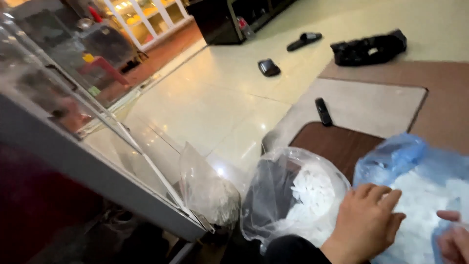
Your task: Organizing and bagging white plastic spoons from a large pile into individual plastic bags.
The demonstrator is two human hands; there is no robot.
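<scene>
Blue plastic film: a large blue bag (415, 161) sits at the lower right, packed with small white pieces (420, 205). My left hand (366, 225) lies flat on the white pieces at the bag's near left side, palm down, fingers stretched out and slightly spread, gripping nothing. A dark sleeve (293, 249) covers that forearm. My right hand (454, 234) shows only partly at the right edge, touching the bag's blue film; fingers curled, but I cannot tell whether they pinch the film or merely rest against it.

Just left of the blue bag stands a clear plastic bag (293, 195), mouth open, holding more of the same white pieces; its wall touches my left wrist area. Further left, a second, smaller clear bag (207, 190) leans beside the metal frame of a glass display case (97, 146).

The bags rest at the edge of a brown mat (337, 144). On a grey mat beyond it lies a slim black remote-like object (323, 111). On the pale tiled floor (215, 98): one black sandal (304, 40), one small dark object (268, 67), one black bundle (369, 48), all well apart from my hands.
</scene>
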